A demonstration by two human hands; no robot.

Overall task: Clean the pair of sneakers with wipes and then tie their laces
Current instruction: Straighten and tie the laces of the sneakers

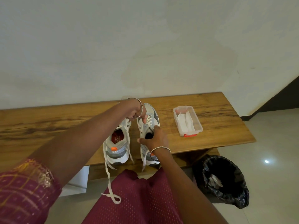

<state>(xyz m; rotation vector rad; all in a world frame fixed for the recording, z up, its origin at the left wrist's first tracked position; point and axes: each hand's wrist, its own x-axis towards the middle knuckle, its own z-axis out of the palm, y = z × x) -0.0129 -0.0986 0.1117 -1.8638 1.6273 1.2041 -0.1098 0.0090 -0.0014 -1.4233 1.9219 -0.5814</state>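
Two grey-and-white sneakers stand side by side on the wooden bench [48, 123], toes to the wall. The left sneaker [117, 147] shows a red insole, and its loose laces [109, 178] hang over the bench's front edge. My left hand [137, 113] reaches across and pinches the lace area on top of the right sneaker [151, 116]. My right hand [156, 138] grips that shoe's collar at the opening, fingers curled round its edge. One lace of the right sneaker dangles off the front.
A clear plastic box [187, 121] with white wipes and orange clips sits on the bench right of the shoes. A bin lined with a black bag [223, 180] stands on the tiled floor at the right. A white object lies under the bench.
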